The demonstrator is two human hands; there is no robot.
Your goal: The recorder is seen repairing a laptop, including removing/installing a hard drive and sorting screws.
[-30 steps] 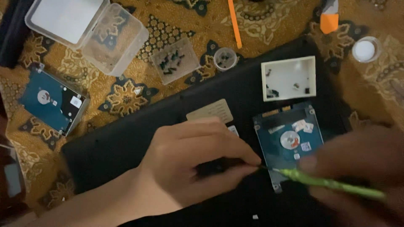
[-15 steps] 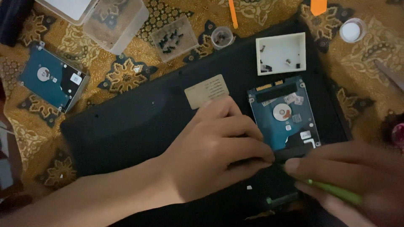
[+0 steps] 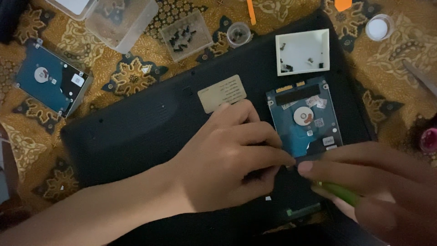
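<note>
A black laptop [image 3: 136,132] lies bottom-up on a patterned cloth. A blue hard drive [image 3: 302,116] rests on its right part, circuit side up. My left hand [image 3: 227,159] lies on the laptop with thumb and fingers pinched together at the drive's lower left corner; what is between them is hidden. My right hand [image 3: 378,182] is at the lower right, shut on a green-handled screwdriver [image 3: 339,192] that points left toward the left fingertips. The tool's tip is hidden by the fingers.
A white square tray [image 3: 300,48] with a few screws sits on the laptop above the drive. On the cloth lie a second hard drive [image 3: 48,84], a clear box of screws [image 3: 184,34], a small round cup [image 3: 238,34], a clear container [image 3: 120,20] and an orange pry tool [image 3: 251,11].
The right hand has slid left until its fingers meet the left fingertips at the drive's lower edge. More of the green screwdriver is now covered. The left hand stays pinched.
</note>
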